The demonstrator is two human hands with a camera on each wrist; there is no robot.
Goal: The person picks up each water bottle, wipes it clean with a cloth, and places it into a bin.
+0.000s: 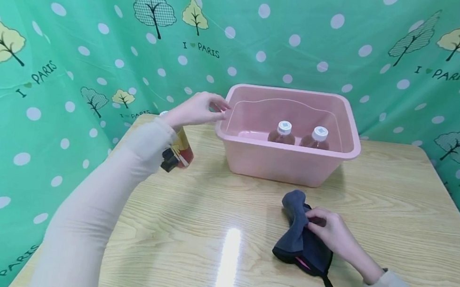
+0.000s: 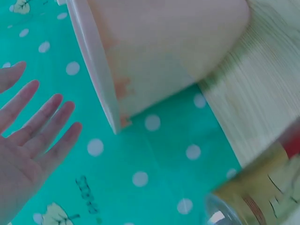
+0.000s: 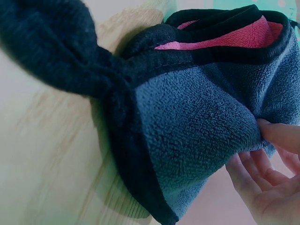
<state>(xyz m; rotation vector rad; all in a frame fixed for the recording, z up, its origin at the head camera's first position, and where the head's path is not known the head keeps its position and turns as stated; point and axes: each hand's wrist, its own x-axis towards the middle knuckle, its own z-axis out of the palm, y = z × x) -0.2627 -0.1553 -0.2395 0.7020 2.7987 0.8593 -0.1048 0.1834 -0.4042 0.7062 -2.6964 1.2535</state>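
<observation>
My left hand [image 1: 200, 109] hovers by the left rim of a pink plastic bin [image 1: 279, 163]. In the left wrist view its fingers [image 2: 47, 115] are spread and hold nothing, apart from the bin wall. A gold and red can [image 1: 184, 151] stands on the table below that wrist, partly hidden by the sleeve. My right hand [image 1: 332, 233] pinches a folded dark grey cloth [image 1: 294, 229] between thumb and fingers, in front of the bin. The cloth has black edging, a hanging loop and some pink inside, seen closely in the right wrist view.
Inside the bin stand two bottles of brownish liquid, a left bottle [image 1: 282, 136] and a right bottle [image 1: 316, 141], with white caps. The wooden table [image 1: 175, 251] backs onto a green dotted curtain [image 1: 264, 33]. Its surface reflects a bright light strip.
</observation>
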